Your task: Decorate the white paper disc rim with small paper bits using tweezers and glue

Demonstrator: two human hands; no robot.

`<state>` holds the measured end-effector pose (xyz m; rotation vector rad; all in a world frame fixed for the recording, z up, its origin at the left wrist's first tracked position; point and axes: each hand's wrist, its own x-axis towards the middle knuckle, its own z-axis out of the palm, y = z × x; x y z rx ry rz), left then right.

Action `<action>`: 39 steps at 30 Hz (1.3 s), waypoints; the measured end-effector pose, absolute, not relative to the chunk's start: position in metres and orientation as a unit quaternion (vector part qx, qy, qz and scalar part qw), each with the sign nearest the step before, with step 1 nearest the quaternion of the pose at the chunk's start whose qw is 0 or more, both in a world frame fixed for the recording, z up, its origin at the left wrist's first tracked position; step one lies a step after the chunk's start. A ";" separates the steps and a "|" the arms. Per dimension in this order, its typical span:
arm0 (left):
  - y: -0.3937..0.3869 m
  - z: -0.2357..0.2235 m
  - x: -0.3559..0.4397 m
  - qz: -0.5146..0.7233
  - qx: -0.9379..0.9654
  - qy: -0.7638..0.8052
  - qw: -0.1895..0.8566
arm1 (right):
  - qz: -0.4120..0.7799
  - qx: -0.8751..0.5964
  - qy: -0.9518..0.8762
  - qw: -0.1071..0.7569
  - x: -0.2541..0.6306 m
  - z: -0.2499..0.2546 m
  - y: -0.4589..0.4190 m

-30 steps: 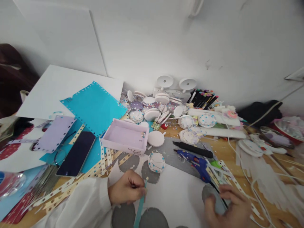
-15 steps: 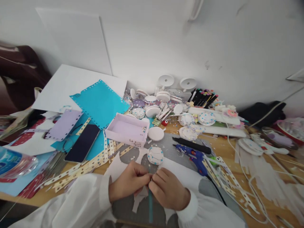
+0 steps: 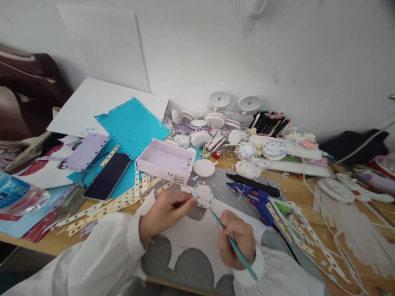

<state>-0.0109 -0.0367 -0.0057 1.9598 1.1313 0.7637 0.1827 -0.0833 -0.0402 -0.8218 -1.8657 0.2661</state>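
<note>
My right hand [image 3: 237,238] is closed around a slim teal pencil-like stick [image 3: 242,259]. The stick slants up and left, its thin tip just below the right side of a white paper disc [image 3: 203,194] with blue dots round its rim. My left hand [image 3: 168,211] has thumb and forefinger pinched together at the disc's left edge. Whatever lies right between those fingertips is hidden. Below both hands spreads a white sheet [image 3: 188,234] with rounded cut-outs, on a grey cutting mat [image 3: 194,267].
A lilac box [image 3: 166,158] stands behind my left hand, beside a phone [image 3: 108,176] and blue card [image 3: 132,127]. A blue glue gun [image 3: 253,199] and a black cutter [image 3: 253,185] lie to the right. Many white discs [image 3: 200,139] are heaped along the wall.
My hands have parted: before, they met over the upright stick. The right hand moved right with the stick, now slanted; the left moved up to the disc's edge. The view shifted slightly.
</note>
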 end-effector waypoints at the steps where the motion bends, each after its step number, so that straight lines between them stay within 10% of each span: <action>1: -0.033 -0.007 -0.013 0.301 0.772 0.437 0.350 | 0.131 -0.351 -0.757 0.535 0.183 -0.041 -0.083; 39: -0.012 -0.044 -0.019 0.343 0.887 0.244 0.188 | 0.231 -0.433 -0.681 0.544 0.170 -0.045 -0.084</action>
